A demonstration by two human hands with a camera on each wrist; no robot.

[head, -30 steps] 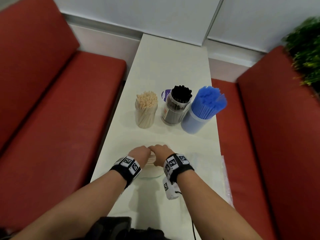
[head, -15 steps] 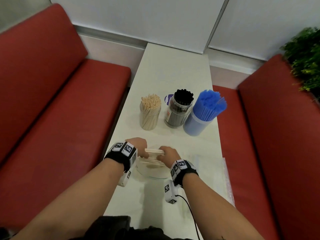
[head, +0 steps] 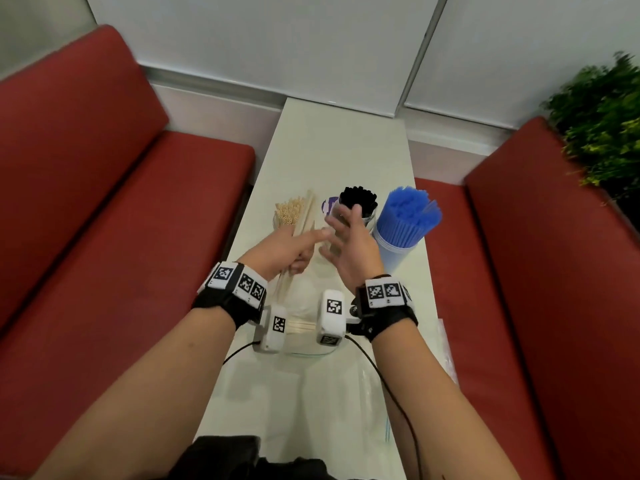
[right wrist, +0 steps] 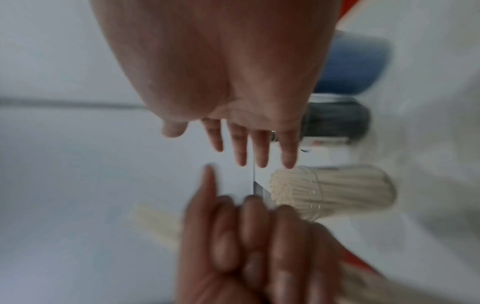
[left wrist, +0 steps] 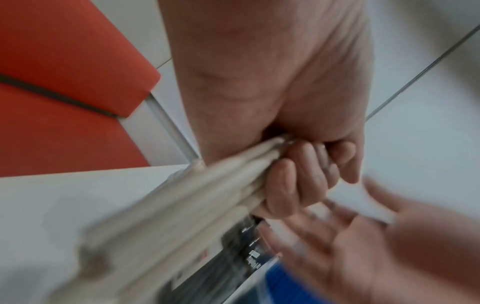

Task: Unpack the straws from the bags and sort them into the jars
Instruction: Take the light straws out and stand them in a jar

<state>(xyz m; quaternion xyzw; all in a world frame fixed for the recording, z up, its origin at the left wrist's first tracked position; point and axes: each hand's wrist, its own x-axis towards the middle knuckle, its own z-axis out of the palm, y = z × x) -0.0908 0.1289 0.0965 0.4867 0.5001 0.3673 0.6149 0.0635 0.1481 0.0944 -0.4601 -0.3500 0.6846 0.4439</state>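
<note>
head view: my left hand is gripping a bundle of beige straws, fingers curling round it, its upper end slanting above the jar of beige straws. my right hand is hovering just beside it, fingers spreading wide and holding nothing, in front of the jar of black straws. the jar of blue straws is standing at the right of the row on the white table. a clear bag with a few beige straws is lying under my wrists. red benches are flanking the table.
</note>
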